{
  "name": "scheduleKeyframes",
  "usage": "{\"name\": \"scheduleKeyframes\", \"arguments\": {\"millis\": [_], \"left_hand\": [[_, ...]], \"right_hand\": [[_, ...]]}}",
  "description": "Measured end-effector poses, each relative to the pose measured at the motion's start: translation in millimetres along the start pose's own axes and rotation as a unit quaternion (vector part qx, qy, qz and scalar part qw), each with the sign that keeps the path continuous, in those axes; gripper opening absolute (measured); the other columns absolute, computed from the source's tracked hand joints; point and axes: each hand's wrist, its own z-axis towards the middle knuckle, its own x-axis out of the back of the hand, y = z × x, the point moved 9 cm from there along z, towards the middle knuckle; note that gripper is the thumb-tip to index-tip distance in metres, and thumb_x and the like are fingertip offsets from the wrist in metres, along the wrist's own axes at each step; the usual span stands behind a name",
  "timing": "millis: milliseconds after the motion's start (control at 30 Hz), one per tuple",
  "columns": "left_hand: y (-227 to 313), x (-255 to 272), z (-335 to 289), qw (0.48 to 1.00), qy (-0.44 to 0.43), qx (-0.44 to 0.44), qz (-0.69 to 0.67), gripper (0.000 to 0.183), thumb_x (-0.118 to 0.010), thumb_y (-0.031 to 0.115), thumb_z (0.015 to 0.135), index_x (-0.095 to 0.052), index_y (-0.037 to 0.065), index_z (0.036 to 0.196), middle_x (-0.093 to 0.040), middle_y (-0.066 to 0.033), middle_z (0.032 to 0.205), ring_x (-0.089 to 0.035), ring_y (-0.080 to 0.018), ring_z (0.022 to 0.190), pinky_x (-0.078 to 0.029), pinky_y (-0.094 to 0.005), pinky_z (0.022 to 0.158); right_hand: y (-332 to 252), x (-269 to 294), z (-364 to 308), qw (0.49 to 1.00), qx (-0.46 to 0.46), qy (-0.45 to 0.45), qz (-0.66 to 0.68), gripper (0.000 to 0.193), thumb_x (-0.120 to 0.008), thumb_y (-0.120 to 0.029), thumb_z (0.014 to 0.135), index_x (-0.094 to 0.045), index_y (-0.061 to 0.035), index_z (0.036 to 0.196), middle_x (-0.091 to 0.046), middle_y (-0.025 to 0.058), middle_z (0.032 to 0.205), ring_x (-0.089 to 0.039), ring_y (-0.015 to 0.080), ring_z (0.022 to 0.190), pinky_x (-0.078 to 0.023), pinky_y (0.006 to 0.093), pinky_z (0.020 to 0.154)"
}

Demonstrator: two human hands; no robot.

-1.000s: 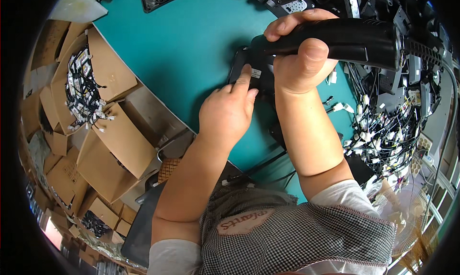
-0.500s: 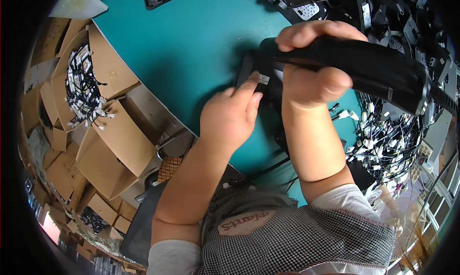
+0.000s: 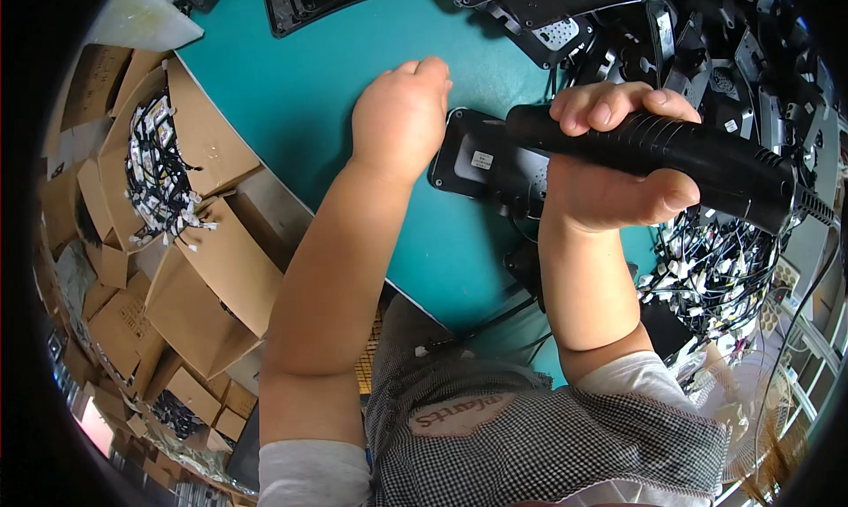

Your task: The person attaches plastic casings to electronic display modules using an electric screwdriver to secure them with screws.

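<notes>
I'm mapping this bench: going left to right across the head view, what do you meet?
Open cardboard box of white-tipped black wires → left hand → flat black plastic part → right hand → black ribbed power tool.

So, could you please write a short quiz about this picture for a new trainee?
1. True or false: the right hand is wrapped around the black power tool.
2. What colour is the table top?
A. grey B. teal C. white
3. Fill in: the open cardboard box at the person's left holds a bundle of black ____ with white connectors.

Key
1. True.
2. B.
3. Wires. The left hand rests on the table beside the flat black part and holds nothing that can be seen.
</notes>
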Motion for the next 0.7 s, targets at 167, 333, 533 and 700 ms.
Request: {"name": "scheduleKeyframes", "arguments": {"millis": [167, 333, 533, 700], "left_hand": [[-19.8, 4.7, -10.4, 0.962, -0.023, 0.146, -0.23, 0.012, -0.059, 0.016, 0.087, -0.058, 0.005, 0.084, -0.061, -0.0098, 0.077, -0.057, -0.0241, 0.067, -0.046, -0.0384, 0.061], [-0.3, -10.8, -53.0, 0.611, -0.108, 0.352, -0.701, 0.007, -0.054, 0.011, 0.09, -0.057, 0.005, 0.089, -0.059, -0.006, 0.084, -0.047, -0.0082, 0.063, -0.04, -0.0244, 0.056], [14.7, -19.1, -80.4, 0.529, -0.112, 0.336, -0.771, 0.012, -0.057, 0.012, 0.092, -0.059, 0.002, 0.098, -0.061, -0.0071, 0.089, -0.042, -0.004, 0.057, -0.034, -0.0193, 0.051], [27.6, -15.6, -89.5, 0.583, -0.099, 0.325, -0.738, 0.017, -0.059, 0.017, 0.093, -0.061, 0.0, 0.095, -0.061, -0.0045, 0.075, -0.04, -0.0036, 0.054, -0.033, -0.0186, 0.048]], "right_hand": [[-14.7, -0.7, 4.2, 1.0, 0.014, -0.014, 0.02, 0.067, -0.068, -0.056, 0.078, -0.047, -0.0023, 0.111, -0.06, 0.0144, 0.082, -0.06, 0.0241, 0.065, -0.052, 0.0377, 0.061], [-25.8, 6.5, 15.8, 0.997, -0.003, 0.044, 0.063, 0.082, -0.041, -0.082, 0.076, -0.051, -0.0096, 0.114, -0.056, 0.0075, 0.078, -0.056, 0.0215, 0.06, -0.048, 0.0359, 0.057], [-27.5, -1.3, 15.9, 0.993, -0.056, 0.01, 0.099, 0.08, -0.048, -0.079, 0.075, -0.056, -0.0094, 0.113, -0.055, 0.0049, 0.079, -0.052, 0.0177, 0.062, -0.046, 0.034, 0.059], [-23.1, -7.0, 11.2, 0.99, -0.089, -0.03, 0.103, 0.078, -0.054, -0.074, 0.076, -0.056, -0.0073, 0.116, -0.054, 0.0027, 0.082, -0.05, 0.0148, 0.066, -0.044, 0.0319, 0.063]]}}
